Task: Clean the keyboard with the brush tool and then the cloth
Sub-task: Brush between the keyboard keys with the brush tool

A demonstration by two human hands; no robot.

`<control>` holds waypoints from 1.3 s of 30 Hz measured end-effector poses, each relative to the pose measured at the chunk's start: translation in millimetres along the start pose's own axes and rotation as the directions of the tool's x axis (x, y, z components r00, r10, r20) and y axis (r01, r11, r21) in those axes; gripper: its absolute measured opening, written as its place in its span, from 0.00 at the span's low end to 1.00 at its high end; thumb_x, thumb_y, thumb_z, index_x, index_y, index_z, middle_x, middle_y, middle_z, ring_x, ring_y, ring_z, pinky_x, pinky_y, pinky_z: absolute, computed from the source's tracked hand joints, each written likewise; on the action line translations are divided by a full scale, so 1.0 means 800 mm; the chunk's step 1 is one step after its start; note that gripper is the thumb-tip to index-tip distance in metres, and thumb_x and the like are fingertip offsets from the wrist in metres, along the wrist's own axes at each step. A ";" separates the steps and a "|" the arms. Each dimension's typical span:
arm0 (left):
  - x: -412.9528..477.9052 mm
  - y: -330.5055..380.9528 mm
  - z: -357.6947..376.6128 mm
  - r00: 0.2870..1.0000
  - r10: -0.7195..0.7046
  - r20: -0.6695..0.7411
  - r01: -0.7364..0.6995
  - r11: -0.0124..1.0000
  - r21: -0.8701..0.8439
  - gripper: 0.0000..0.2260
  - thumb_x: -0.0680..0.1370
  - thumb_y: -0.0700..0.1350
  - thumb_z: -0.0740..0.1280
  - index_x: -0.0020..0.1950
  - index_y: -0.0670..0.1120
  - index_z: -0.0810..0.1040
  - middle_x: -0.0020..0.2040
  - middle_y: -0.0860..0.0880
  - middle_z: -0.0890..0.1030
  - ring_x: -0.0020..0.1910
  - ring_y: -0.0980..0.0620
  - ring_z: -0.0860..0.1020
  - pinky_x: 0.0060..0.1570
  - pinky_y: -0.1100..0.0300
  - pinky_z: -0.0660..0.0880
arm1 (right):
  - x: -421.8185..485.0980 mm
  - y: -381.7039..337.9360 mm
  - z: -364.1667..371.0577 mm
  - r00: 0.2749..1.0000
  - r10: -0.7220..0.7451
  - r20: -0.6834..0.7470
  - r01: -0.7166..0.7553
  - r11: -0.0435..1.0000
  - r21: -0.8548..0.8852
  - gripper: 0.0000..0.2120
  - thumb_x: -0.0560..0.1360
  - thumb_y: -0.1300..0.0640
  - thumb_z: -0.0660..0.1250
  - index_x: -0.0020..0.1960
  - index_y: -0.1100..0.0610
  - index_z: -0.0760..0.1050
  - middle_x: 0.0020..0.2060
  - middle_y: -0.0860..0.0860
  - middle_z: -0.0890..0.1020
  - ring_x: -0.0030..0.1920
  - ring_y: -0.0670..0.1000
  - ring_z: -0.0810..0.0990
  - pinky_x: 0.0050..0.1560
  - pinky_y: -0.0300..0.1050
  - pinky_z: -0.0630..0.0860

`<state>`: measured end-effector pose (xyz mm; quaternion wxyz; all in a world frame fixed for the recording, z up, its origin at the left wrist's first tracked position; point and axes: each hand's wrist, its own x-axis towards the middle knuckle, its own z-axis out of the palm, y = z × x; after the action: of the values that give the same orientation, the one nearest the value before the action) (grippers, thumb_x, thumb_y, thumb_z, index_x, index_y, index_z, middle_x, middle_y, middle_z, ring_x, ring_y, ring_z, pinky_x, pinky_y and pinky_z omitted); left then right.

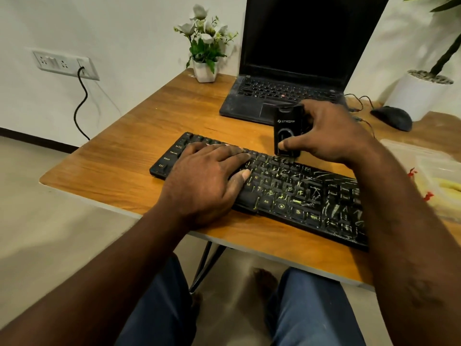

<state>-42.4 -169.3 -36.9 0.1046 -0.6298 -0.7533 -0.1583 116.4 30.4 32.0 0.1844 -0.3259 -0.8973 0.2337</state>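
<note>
A black keyboard [294,193] lies slanted across the wooden table, its right half streaked with pale yellowish dirt. My left hand [204,178] rests flat on the keyboard's left half with straight fingers pressing the keys. My right hand [331,136] grips a black brush tool [287,131] with white lettering, held upright with its lower end on the top row of keys near the middle. The bristles are hidden under the tool. A pale cloth in a clear wrapper [434,176] lies at the table's right edge.
An open black laptop [294,58] stands behind the keyboard, with a black mouse [393,118] and its cable to the right. A white pot of flowers [205,71] sits at the back corner, a larger white planter [419,93] at far right. The table [119,156] edge runs close below the keyboard.
</note>
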 end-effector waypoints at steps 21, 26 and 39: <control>0.001 0.003 0.000 1.000 -0.013 -0.021 0.013 1.000 0.000 0.24 0.84 0.58 0.50 0.73 0.54 0.76 0.71 0.54 0.78 0.70 0.52 0.74 0.69 0.47 0.63 | -0.009 -0.014 0.012 0.997 -0.041 -0.064 0.044 0.998 0.050 0.27 0.67 0.51 0.82 0.63 0.48 0.76 0.51 0.42 0.81 0.50 0.46 0.81 0.49 0.43 0.77; 0.001 0.002 0.000 1.000 -0.013 -0.015 0.013 1.000 0.008 0.24 0.84 0.58 0.50 0.74 0.54 0.76 0.71 0.54 0.78 0.70 0.52 0.74 0.68 0.47 0.64 | -0.018 -0.023 0.020 0.987 -0.124 0.105 0.102 0.976 0.194 0.26 0.67 0.50 0.82 0.62 0.47 0.78 0.50 0.45 0.84 0.48 0.49 0.84 0.51 0.53 0.83; 0.002 0.004 0.001 0.999 -0.033 -0.001 0.033 0.999 0.003 0.24 0.83 0.58 0.49 0.74 0.56 0.75 0.72 0.57 0.77 0.72 0.53 0.72 0.70 0.46 0.63 | -0.015 -0.025 0.019 0.991 -0.061 -0.117 0.068 0.996 0.061 0.27 0.68 0.51 0.82 0.62 0.50 0.75 0.55 0.47 0.83 0.52 0.48 0.82 0.52 0.48 0.81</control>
<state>-39.7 -167.5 -36.8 0.1032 -0.6171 -0.7637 -0.1590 107.4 4.5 27.7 0.2536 -0.3036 -0.8872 0.2375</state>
